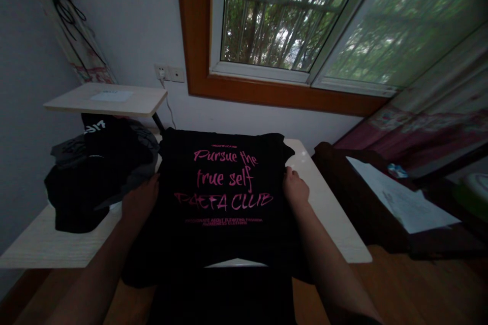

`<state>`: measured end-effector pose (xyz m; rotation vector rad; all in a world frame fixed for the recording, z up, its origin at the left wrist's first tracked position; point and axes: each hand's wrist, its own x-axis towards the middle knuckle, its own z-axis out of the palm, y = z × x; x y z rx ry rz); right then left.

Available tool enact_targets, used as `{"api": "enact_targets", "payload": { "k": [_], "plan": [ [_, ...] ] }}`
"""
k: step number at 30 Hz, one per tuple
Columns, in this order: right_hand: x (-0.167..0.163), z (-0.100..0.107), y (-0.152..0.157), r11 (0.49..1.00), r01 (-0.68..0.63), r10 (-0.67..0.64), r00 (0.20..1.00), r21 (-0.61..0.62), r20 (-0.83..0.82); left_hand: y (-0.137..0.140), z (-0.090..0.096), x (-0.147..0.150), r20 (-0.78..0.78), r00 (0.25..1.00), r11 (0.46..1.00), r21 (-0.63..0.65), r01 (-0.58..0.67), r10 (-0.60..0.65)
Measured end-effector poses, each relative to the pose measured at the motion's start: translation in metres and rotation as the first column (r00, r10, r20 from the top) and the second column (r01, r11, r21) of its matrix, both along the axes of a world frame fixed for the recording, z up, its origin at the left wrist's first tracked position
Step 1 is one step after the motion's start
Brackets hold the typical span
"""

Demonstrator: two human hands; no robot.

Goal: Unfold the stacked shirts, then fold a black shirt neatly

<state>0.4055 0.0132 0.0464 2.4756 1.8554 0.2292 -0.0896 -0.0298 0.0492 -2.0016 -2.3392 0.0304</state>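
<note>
A black T-shirt [229, 236] with pink lettering lies spread over the pale wooden table [324, 213], its lower part hanging past the front edge. On the shirt's left side, my left hand [141, 198] has its fingers closed at the cloth's edge. My right hand [296, 186] pinches the opposite edge, a little below the sleeve. The fingertips of both hands are partly hidden against the dark fabric. Left of my left hand sits a heap of black and grey clothes [102, 167], one piece with white print.
A raised wooden shelf [107, 99] with a paper on it stands over the heap. Behind the table are a wall socket [162, 72] with a plugged-in cord and a window [282, 20]. At right, papers [400, 195] lie on a dark brown surface beside a curtain [438, 106].
</note>
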Motion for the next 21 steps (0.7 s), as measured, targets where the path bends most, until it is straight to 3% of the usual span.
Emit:
{"api": "enact_targets", "payload": {
  "k": [5,11,16,21],
  "plan": [
    [0.004,-0.003,-0.016,1.0,0.002,-0.002,1.0,-0.01,-0.005,-0.016,-0.009,-0.008,-0.019,0.998,0.998,-0.003,0.065,-0.065],
    [0.009,0.002,-0.043,0.998,-0.003,0.002,1.0,-0.063,-0.017,-0.048,0.0,-0.01,0.044,0.99,0.99,-0.031,0.139,-0.137],
    [0.013,0.008,-0.065,0.992,-0.013,0.01,1.0,-0.128,-0.029,-0.071,0.011,-0.008,0.099,0.991,0.986,-0.13,0.101,-0.089],
    [0.021,0.014,-0.074,0.974,-0.045,0.032,0.998,-0.221,-0.059,-0.076,0.013,-0.019,0.18,0.982,0.965,-0.242,0.098,-0.055]
  ]
}}
